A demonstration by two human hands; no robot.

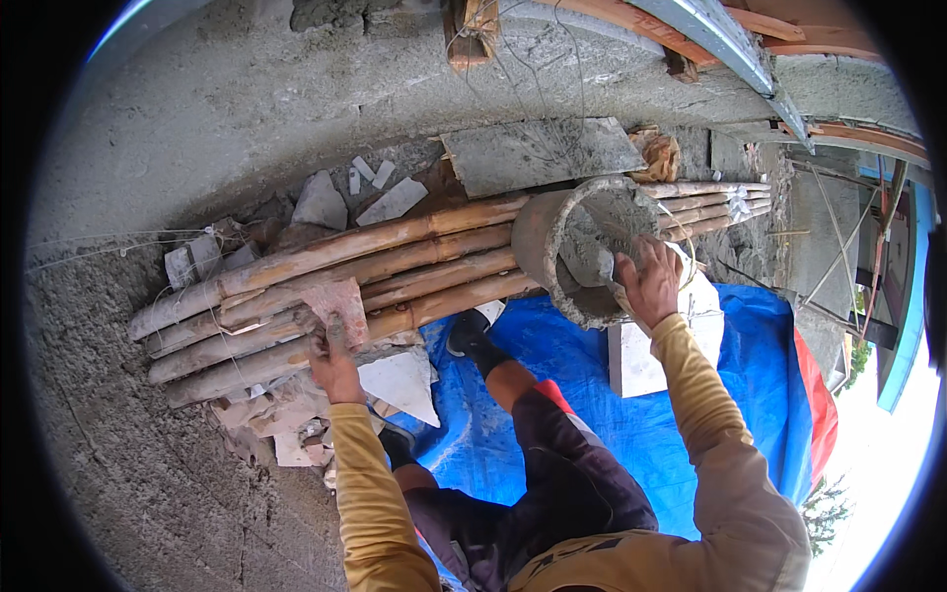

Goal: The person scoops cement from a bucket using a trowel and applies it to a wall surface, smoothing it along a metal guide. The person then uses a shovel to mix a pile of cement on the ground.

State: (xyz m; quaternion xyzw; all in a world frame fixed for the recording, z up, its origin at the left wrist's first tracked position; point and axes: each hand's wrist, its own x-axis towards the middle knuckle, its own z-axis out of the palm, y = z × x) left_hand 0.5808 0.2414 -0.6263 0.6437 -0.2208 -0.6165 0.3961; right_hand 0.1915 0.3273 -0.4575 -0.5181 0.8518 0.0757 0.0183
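Observation:
My left hand (333,357) grips a flat, reddish tile piece (340,304) and holds it over the bamboo poles (395,237). To the right, a mortar-crusted bucket (536,237) sits on the poles, its mouth tilted towards me. My right hand (653,281) is at the bucket's near right rim, closed around the handle of a trowel. The trowel's blade (590,262) reaches into the bucket, and wet grey mortar (592,219) shows inside. My right fingers partly hide the handle.
Broken tile and rubble (321,202) lie against the rough cement wall (296,109) behind the poles. A grey board (543,158) leans there too. Below, a blue tarp (562,345) spreads around my feet, with a white block (666,350) beneath the bucket's right side.

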